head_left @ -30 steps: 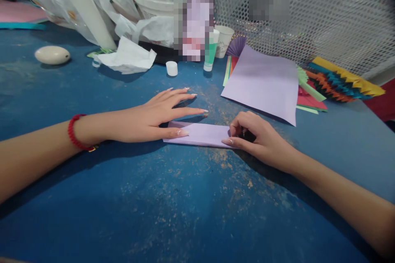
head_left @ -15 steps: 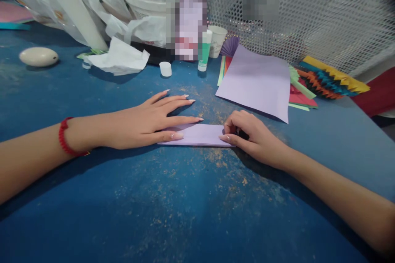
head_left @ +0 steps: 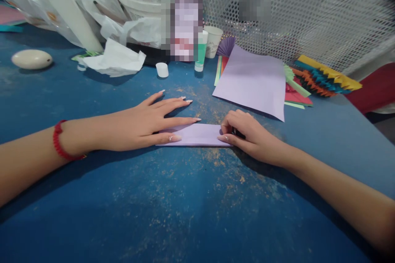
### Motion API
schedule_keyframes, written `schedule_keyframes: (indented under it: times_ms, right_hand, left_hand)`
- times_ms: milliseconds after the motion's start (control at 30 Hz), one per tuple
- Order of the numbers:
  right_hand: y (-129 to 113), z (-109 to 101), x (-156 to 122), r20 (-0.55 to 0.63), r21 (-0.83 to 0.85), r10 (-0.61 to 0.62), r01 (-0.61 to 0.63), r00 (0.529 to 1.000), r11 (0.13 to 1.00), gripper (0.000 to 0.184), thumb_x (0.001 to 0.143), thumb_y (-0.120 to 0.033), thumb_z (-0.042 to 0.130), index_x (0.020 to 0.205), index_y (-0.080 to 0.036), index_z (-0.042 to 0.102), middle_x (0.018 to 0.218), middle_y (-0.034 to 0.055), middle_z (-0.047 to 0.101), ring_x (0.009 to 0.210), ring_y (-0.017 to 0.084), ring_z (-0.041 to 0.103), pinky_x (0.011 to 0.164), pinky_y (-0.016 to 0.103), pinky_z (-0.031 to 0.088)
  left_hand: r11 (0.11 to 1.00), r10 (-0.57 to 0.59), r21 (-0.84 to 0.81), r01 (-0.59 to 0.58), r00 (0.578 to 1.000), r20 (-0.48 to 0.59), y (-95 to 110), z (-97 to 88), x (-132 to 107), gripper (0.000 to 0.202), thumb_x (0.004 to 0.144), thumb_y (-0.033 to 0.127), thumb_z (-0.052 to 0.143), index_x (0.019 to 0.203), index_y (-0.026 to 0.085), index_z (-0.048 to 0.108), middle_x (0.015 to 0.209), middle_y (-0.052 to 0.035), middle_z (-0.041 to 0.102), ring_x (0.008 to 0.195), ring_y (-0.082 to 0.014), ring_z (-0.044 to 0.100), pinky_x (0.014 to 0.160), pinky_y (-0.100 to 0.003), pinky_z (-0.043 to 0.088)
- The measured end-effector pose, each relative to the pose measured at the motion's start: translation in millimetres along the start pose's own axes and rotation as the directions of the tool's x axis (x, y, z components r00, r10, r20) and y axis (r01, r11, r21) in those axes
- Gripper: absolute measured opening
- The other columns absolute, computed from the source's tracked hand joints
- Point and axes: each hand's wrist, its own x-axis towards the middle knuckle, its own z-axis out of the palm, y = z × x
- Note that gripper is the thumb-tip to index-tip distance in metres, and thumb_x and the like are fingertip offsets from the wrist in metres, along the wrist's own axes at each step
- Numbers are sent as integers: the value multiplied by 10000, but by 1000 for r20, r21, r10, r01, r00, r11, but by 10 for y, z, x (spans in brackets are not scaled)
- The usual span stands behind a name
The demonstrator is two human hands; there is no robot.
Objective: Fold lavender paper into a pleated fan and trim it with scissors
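A broad blue desk with a scuffed, paint-worn surface (head_left: 185, 205) carried everything, backed by a grey perforated metal panel (head_left: 302, 12). At the right rear, a large lilac sheet of paper (head_left: 253, 82) lay tilted over colourful layered papers (head_left: 296, 97), seemingly set aside to leave working room. The person's bare left hand (head_left: 148, 121) lay spread, its grip apart: the thumb pressed on the paper's left part while the other fingers fanned beyond it, probably to steady it flat. The bare right hand (head_left: 248, 135) was curled at the opposite end, thumb on top and forefinger bent close by; whether that grip was clamped on the paper or merely pressing could not be told. Between them lay the folded, layered lilac paper strip (head_left: 197, 134), lengthwise across the person's front, perhaps so each hand could control one end. Farther back, a green-and-white plastic tube (head_left: 200, 54) stood upright near a small white plastic cap (head_left: 162, 70), both out of the hands' way.
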Motion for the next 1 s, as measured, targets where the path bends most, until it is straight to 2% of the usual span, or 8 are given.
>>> schedule_keyframes:
  times_ms: [167,333,433,500,600,700,833,1000]
  right_hand:
    - [5,-31,-7,-40,23,-38,39,998,999,190,1005,-304,628,867,-195,558,859,10,579,816,186,514,754,320,368]
    - [-322,69,-19,-169,-345,-243,174,955,922,160,1035,-172,478,984,-170,630,966,75,659,895,226,563,817,371,412]
    - [-516,196,-67,-30,-464,-329,278,944,841,341,1091,-225,369,1290,-85,607,1288,139,666,1187,252,571,1035,411,413]
    - [-568,260,-102,88,-486,-292,297,952,822,498,1115,-345,334,1458,-15,482,1501,179,533,1393,275,461,1172,432,343]
    - [-567,286,-134,192,-500,-222,290,956,816,651,1109,-472,303,1544,8,368,1605,204,389,1495,302,352,1232,465,305]
    - [-578,257,-157,222,-534,-201,291,954,794,671,1106,-496,269,1542,0,387,1597,207,399,1499,308,354,1243,499,306]
    - [-680,226,-245,155,-628,-172,231,973,743,745,1093,-538,215,1445,43,520,1484,252,526,1424,357,468,1198,544,388]
    - [-802,221,-397,57,-775,-148,137,987,616,1002,985,-771,252,1221,102,684,1285,315,649,1299,431,580,1080,540,523]
  left_hand:
    - [996,-25,86,23,999,21,36,-20,1,564,1068,518,382,1593,477,181,1714,-67,156,1570,-357,184,1228,-678,21]
    - [993,-38,114,35,999,22,86,-51,4,537,1080,498,349,1593,468,191,1710,-75,157,1574,-337,182,1226,-672,17]
    - [994,-28,108,28,1000,0,91,-48,-4,548,1080,491,354,1598,458,178,1709,-73,157,1574,-331,181,1231,-660,14]
    - [995,-23,98,25,1000,-20,89,-39,-8,561,1072,500,375,1598,456,184,1705,-72,178,1569,-334,202,1237,-649,11]
    - [997,-17,77,20,999,-44,86,-34,-12,559,1064,497,402,1591,453,221,1694,-72,219,1555,-347,242,1240,-651,18]
    - [998,-16,56,19,999,-51,87,-45,-20,568,1057,500,420,1591,447,231,1687,-77,237,1547,-364,255,1233,-674,35]
    - [998,-27,50,28,999,-25,90,-67,-26,586,1050,533,423,1589,469,202,1699,-68,193,1551,-374,232,1218,-705,32]
    - [998,-18,66,17,1000,4,83,-60,-6,583,1054,544,408,1589,476,187,1704,-82,150,1555,-386,210,1206,-722,29]
